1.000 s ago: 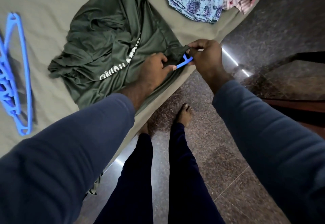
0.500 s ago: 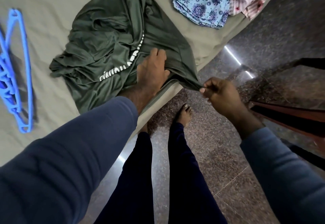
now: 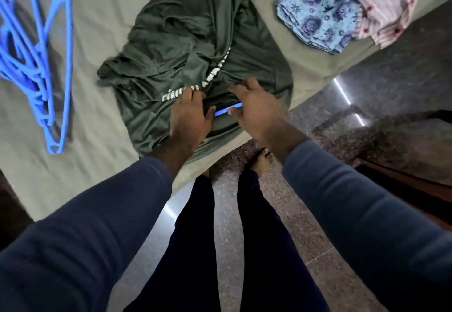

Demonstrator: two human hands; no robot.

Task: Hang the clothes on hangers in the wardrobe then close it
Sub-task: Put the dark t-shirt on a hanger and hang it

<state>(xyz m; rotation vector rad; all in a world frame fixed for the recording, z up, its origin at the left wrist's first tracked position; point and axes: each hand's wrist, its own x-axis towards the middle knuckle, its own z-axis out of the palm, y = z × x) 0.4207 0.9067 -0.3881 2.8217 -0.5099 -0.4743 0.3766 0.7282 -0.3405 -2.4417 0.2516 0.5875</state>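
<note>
— What was nearest to you?

— My own legs [image 3: 195, 238] in dark trousers, and one bare foot [image 3: 263, 162] on the speckled stone floor [image 3: 330, 275], close to the near edge of the bed [image 3: 110, 30]. Both arms reached forward in blue sleeves [image 3: 85, 238].

— And the hands?

— The left hand [image 3: 189, 118] lay on the green shirt [image 3: 183, 49] just inside the bed's near edge. Its fingers were loosely bent and pressed on the cloth by the white lettering [image 3: 215, 74], with the thumb stuck out to the right. It was not clamped on anything I could see.

— The right one?

— The right hand [image 3: 259, 113] was just beside it, also over the shirt, with its fingers spread apart and relaxed. Between the two hands a short stretch of a blue hanger [image 3: 228, 111] showed. The shirt covered the rest. One end touched the left thumb and the other ran under the right hand. The picture was blurred there, so I could not tell whether the right thumb held it.

— How did the shirt lie?

— It was crumpled and bunched, spreading from the near edge toward the middle of the bed.

— Anything farther off?

— A tangled pile of blue hangers [image 3: 69, 66] lay by the bed's left edge, well apart from the shirt. At the far right corner sat a blue flowered cloth [image 3: 318, 10], and a pink striped cloth [image 3: 389, 10] touched its right side.
</note>
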